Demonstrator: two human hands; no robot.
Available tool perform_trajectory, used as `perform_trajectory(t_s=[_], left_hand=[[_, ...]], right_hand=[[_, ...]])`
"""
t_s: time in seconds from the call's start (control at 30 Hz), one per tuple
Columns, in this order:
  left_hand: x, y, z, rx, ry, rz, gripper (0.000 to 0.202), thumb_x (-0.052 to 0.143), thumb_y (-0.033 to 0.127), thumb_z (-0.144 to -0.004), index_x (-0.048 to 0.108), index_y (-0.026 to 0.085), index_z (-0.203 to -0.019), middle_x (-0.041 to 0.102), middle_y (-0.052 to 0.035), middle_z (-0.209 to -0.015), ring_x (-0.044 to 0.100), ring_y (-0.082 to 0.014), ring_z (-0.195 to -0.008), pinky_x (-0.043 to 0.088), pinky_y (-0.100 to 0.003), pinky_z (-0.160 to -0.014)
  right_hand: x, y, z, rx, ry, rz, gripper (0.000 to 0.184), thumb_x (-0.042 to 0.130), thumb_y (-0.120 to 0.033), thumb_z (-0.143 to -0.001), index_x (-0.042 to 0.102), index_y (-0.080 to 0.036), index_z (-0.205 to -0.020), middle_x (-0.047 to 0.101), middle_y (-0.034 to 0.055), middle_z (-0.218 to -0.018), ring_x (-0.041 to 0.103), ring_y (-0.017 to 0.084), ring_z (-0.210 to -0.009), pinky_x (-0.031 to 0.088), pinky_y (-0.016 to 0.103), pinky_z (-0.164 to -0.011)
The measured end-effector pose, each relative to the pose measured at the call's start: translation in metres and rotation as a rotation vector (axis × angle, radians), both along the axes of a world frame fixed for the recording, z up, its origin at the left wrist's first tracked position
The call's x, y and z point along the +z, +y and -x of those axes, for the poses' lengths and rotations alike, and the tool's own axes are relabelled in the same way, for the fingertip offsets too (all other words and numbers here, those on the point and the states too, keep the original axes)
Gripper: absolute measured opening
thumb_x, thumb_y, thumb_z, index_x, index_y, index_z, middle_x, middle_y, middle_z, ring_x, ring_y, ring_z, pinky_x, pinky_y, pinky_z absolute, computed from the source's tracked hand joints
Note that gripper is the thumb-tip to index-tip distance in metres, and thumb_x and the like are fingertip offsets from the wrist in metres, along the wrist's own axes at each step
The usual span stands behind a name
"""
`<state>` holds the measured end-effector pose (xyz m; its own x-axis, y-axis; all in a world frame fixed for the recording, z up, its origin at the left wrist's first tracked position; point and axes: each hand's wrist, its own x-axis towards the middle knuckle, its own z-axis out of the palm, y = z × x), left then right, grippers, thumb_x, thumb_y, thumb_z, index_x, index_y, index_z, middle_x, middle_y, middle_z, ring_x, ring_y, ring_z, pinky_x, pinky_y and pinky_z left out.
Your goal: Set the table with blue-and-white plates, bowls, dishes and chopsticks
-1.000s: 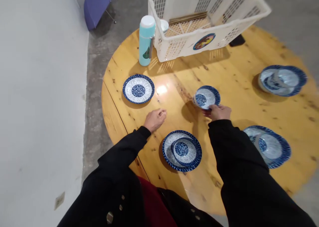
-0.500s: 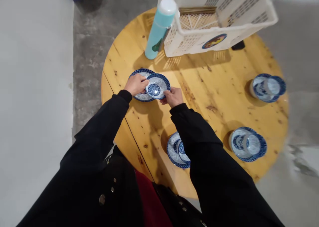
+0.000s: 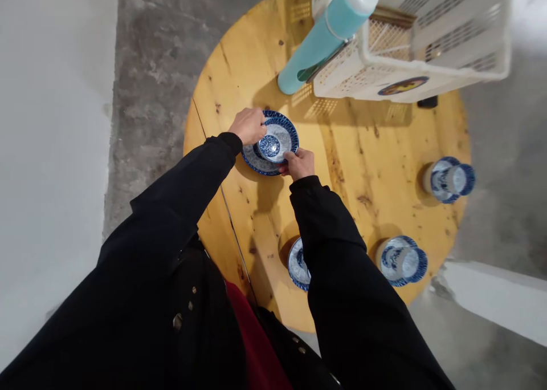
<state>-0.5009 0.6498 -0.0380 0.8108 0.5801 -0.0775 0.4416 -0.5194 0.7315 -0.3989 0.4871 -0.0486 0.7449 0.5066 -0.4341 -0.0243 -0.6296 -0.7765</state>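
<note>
Over a plate (image 3: 252, 159), the right hand (image 3: 299, 164) pinches a bowl (image 3: 284, 135) by its rim; the left hand (image 3: 250, 126) curls there, its hold unclear to me. Beyond the plate, a basket (image 3: 363, 85) holds sticks (image 3: 394, 16). Wooden table (image 3: 342, 219), grey floor (image 3: 149, 65).

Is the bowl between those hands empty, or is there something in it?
Empty: the patterned bottom of the bowl shows bare, with only a glint of light on it.

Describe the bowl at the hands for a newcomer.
On the wooden table, below-left of the white crate, lies a blue-rimmed plate. The patterned bowl is over it; unlike the bowls at far right, it has the right hand on its rim.
</note>
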Motion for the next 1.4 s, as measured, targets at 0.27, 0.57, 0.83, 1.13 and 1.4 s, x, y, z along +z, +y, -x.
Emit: perform_trajectory(t_s=[0.27, 0.57, 0.83, 1.13, 1.4], left_hand=[[-0.002, 0.001, 0.001, 0.012, -0.013, 0.089, 0.007, 0.056, 0.01, -0.075, 0.062, 0.014, -0.074, 0.066, -0.0139, -0.079, 0.064, -0.032, -0.106, 0.046, -0.037, -0.088], [0.007, 0.002, -0.001, -0.005, 0.029, 0.103, 0.01, 0.058, 0.005, -0.074, 0.064, 0.012, -0.072, 0.065, -0.0129, -0.079, 0.064, -0.0334, -0.107, 0.044, -0.038, -0.09], [0.016, 0.004, 0.0, -0.04, 0.115, 0.064, 0.011, 0.059, 0.003, -0.072, 0.065, 0.012, -0.071, 0.067, -0.012, -0.074, 0.065, -0.0307, -0.104, 0.044, -0.037, -0.091], [0.025, 0.006, 0.007, -0.108, 0.174, 0.08, 0.02, 0.058, 0.004, -0.072, 0.073, 0.006, -0.085, 0.071, -0.0131, -0.074, 0.067, -0.0251, -0.091, 0.046, -0.032, -0.086], [0.021, 0.004, 0.008, -0.092, 0.143, 0.057, 0.018, 0.061, 0.009, -0.072, 0.075, 0.011, -0.084, 0.068, -0.0112, -0.07, 0.065, -0.027, -0.086, 0.044, -0.034, -0.08]], right_hand=[[-0.002, -0.003, -0.001, 0.034, -0.015, 0.042, 0.009, 0.054, -0.015, -0.082, 0.051, -0.019, -0.075, 0.059, 0.0008, -0.053, 0.056, 0.015, -0.042, 0.047, 0.023, -0.038], [-0.002, -0.006, -0.005, 0.068, -0.114, 0.048, 0.01, 0.053, -0.015, -0.082, 0.05, -0.021, -0.074, 0.052, -0.0012, -0.05, 0.063, 0.02, -0.053, 0.053, 0.029, -0.044], [-0.006, -0.008, -0.008, 0.084, -0.123, 0.051, 0.012, 0.055, -0.019, -0.08, 0.048, -0.023, -0.071, 0.055, -0.0004, -0.05, 0.063, 0.019, -0.053, 0.051, 0.027, -0.043], [0.003, -0.006, 0.0, 0.064, -0.147, 0.032, 0.015, 0.055, -0.017, -0.076, 0.048, -0.023, -0.064, 0.05, -0.0038, -0.043, 0.055, 0.016, -0.041, 0.047, 0.025, -0.038], [0.006, -0.006, 0.001, 0.024, -0.115, 0.026, 0.018, 0.056, -0.018, -0.081, 0.049, -0.021, -0.066, 0.05, -0.0051, -0.043, 0.053, 0.013, -0.039, 0.046, 0.022, -0.038]])
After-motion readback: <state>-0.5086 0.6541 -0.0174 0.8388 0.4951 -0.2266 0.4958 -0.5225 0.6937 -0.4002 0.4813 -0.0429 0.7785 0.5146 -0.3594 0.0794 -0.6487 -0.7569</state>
